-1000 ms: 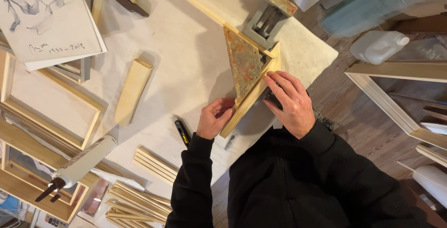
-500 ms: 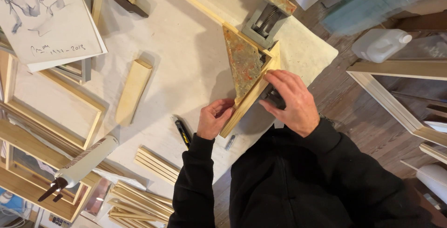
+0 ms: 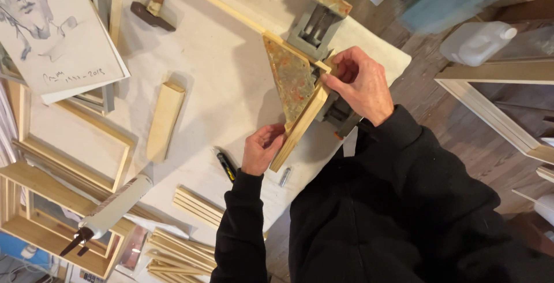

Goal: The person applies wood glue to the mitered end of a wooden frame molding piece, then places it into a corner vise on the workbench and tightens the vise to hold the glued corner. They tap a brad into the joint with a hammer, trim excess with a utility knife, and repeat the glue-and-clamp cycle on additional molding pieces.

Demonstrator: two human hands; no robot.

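— What are the hands on?

— A pale wooden strip (image 3: 301, 127), square-edged and smooth, lying slanted across the near edge of the worktop (image 3: 231, 81), which is covered in an off-white, slightly creased cloth. The strip's upper end sits in a grey metal corner clamp (image 3: 316, 26) with rusty orange patches. A flat triangular plate (image 3: 290, 79), mottled green, orange and grey, fills the angle beside it.

— And each grip?

— The left hand (image 3: 262, 147) curls at the lower end of the strip, fingers bent against its side; how tightly it closes I cannot tell. The right hand (image 3: 360, 84) pinches the upper end, thumb and fingers closed on the wood right by the clamp.

— Anything else meeting the clamp?

— A second thin strip (image 3: 228, 7) runs off to the upper left from it.

— What lies around?

— A short blocky piece of light wood (image 3: 164, 121) to the left, a hammer (image 3: 151, 7) with a wooden handle at the top, a black and yellow knife (image 3: 225, 164) just left of the left wrist, a bundle of thin slats (image 3: 196, 205) below, and a white tube (image 3: 112, 208) with a dark nozzle.
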